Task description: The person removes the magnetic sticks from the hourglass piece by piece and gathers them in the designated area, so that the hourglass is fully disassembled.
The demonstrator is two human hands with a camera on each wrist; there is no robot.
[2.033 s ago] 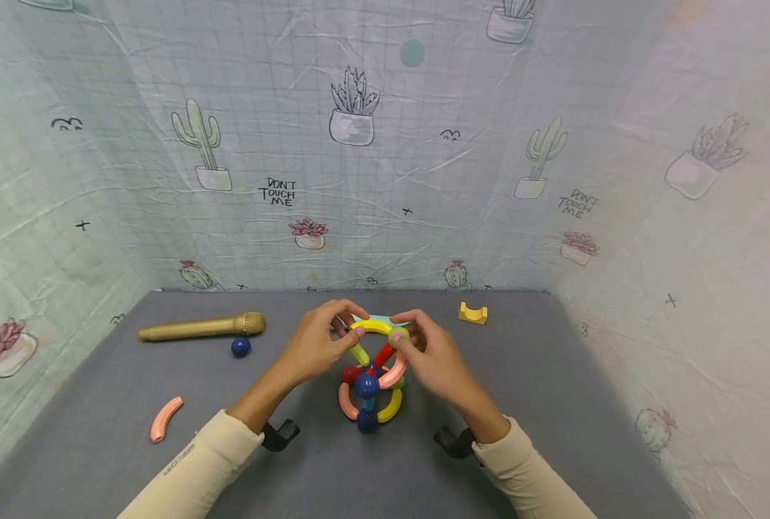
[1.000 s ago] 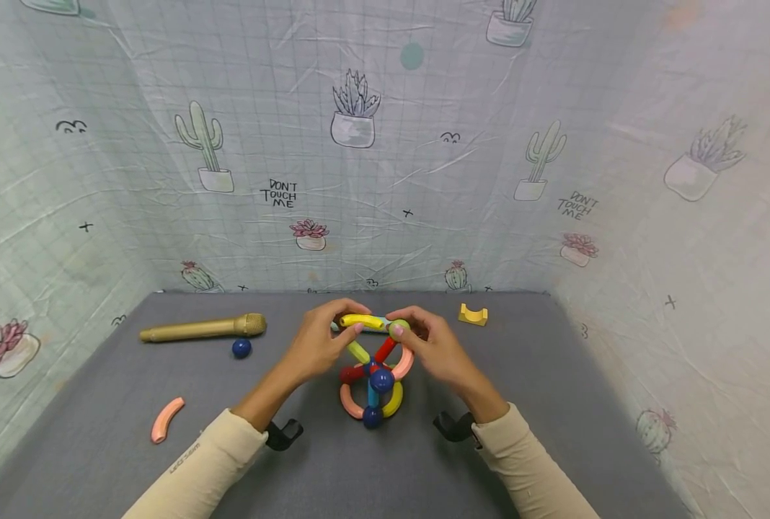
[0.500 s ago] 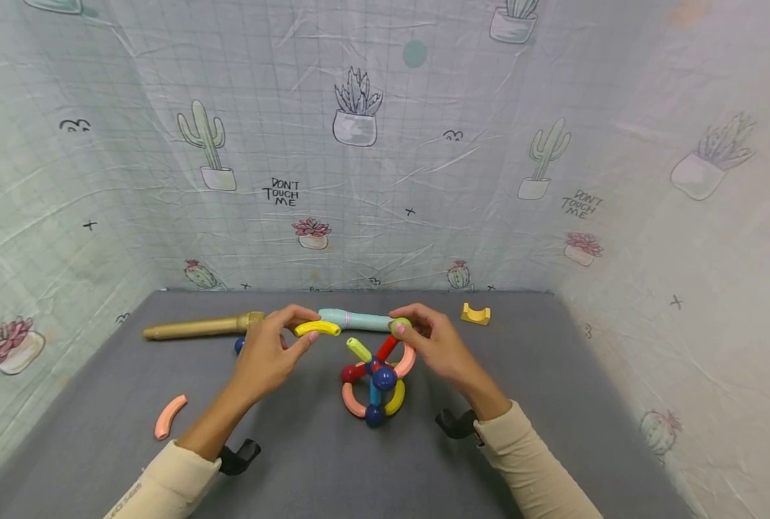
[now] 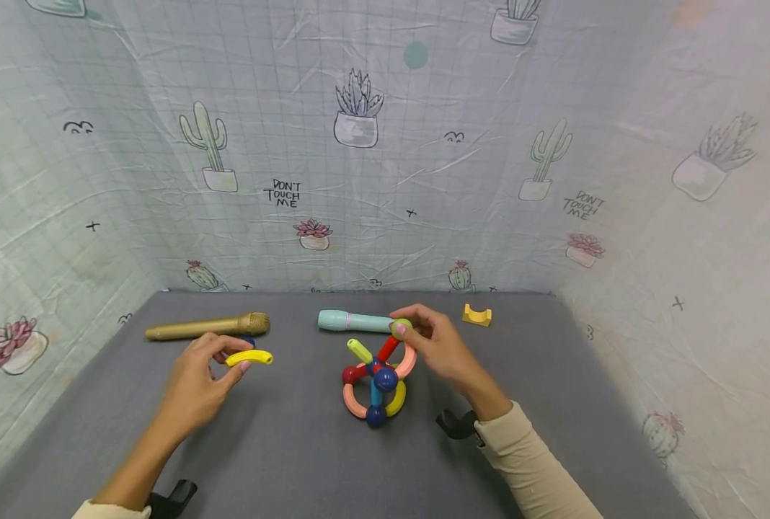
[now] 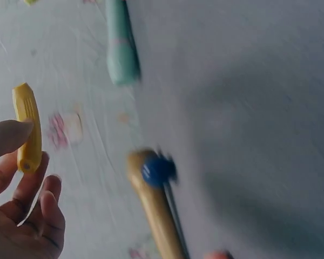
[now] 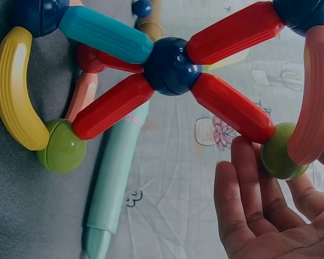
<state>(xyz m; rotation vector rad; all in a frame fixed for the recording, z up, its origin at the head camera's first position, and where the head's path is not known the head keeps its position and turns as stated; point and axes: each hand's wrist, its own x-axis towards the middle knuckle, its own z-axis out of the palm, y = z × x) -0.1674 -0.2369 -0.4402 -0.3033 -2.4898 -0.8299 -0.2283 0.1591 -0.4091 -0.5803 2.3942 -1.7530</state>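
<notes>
My left hand [image 4: 197,389] pinches a yellow curved magnetic stick [image 4: 249,357] between thumb and fingers, above the left part of the table. In the left wrist view the same stick stands nearly upright in the fingertips. With thumb and fingers, my right hand [image 4: 433,342] holds the green ball [image 6: 283,151] at the upper right corner of a magnetic stick-and-ball build. Red, teal and lime sticks fan out from its central blue ball [image 6: 173,66]. Pink and yellow curved sticks join the balls lower down. The lime stick [image 4: 359,350] has a free upper end.
A gold microphone [image 4: 206,326] lies at the back left, with a loose blue ball [image 5: 157,171] beside its head. Behind the build lies a mint microphone [image 4: 352,321]. A yellow notched block [image 4: 476,315] sits at the back right, before the patterned curtain [image 4: 372,180].
My left hand has drawn the yellow curved stick off the top of the build and carried it left, over the loose pink curved stick's side. The right hand stays at the green ball.
</notes>
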